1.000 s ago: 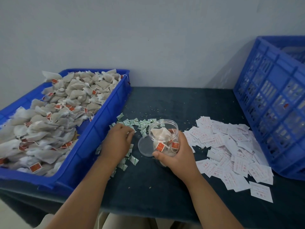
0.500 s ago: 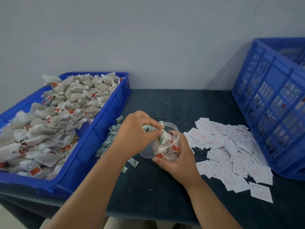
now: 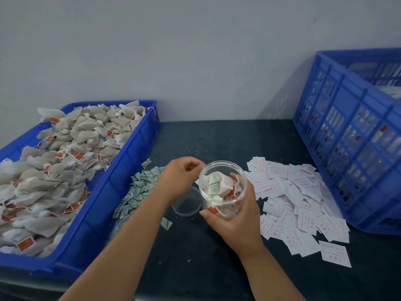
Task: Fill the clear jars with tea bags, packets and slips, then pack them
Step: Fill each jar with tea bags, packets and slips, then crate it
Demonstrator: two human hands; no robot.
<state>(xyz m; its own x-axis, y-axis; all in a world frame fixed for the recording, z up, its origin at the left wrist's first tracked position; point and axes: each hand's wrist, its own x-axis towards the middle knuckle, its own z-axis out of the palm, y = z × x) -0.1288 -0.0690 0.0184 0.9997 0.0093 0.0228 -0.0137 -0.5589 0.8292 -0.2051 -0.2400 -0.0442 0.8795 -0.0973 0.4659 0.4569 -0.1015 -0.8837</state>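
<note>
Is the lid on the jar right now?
Off. The jar in the right hand is uncovered, tea bags showing inside; the lid lies on the table beside it.

Tea bags (image 3: pixel 86 135) are looking greyish-beige with little red tags, and the tray (image 3: pixel 117 183) is coming across bright blue. Packets (image 3: pixel 138 192) are showing white with green print, slips (image 3: pixel 303 216) white with pinkish-red print. The table (image 3: pixel 217 137) is looking dark teal, the crate (image 3: pixel 347 135) is rocking blue with a grid pattern, jar (image 3: pixel 225 170) is looking clear.
</note>
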